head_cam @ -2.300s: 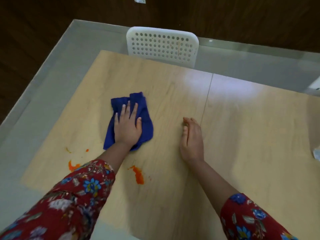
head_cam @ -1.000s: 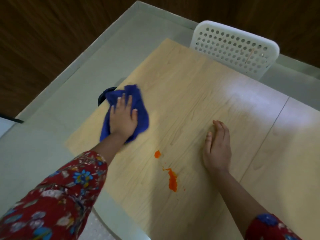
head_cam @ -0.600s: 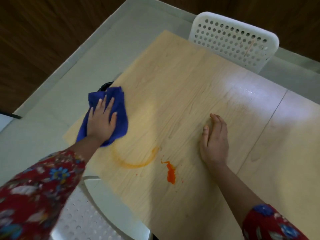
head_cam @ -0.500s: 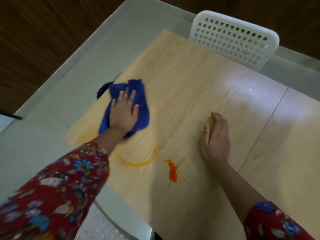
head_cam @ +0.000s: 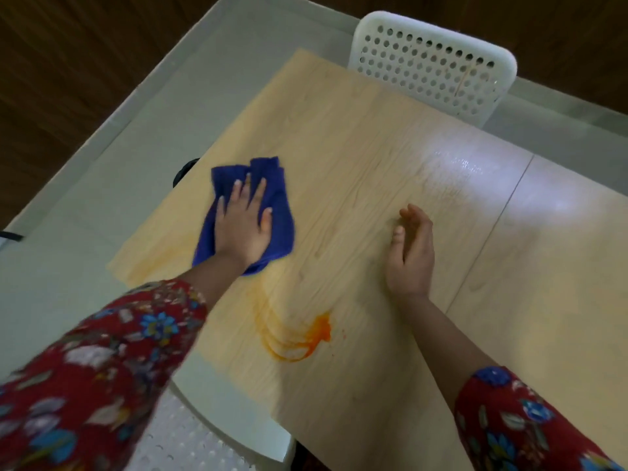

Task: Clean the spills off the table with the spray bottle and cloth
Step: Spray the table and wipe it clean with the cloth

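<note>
before us the table fills the middle of the scene. on its left part lies the cloth, with the left hand flat on top of it. to the right, well apart, the right hand rests on the table. nearer to us, between our two arms, sits the spill. one chair stands behind the far edge, and another chair is at the near left edge.

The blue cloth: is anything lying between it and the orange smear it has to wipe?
Nothing visible. The blue cloth, pressed flat under the left hand, and the orange smear nearer the person have only bare table between them. The right hand rests off to the side.
</note>
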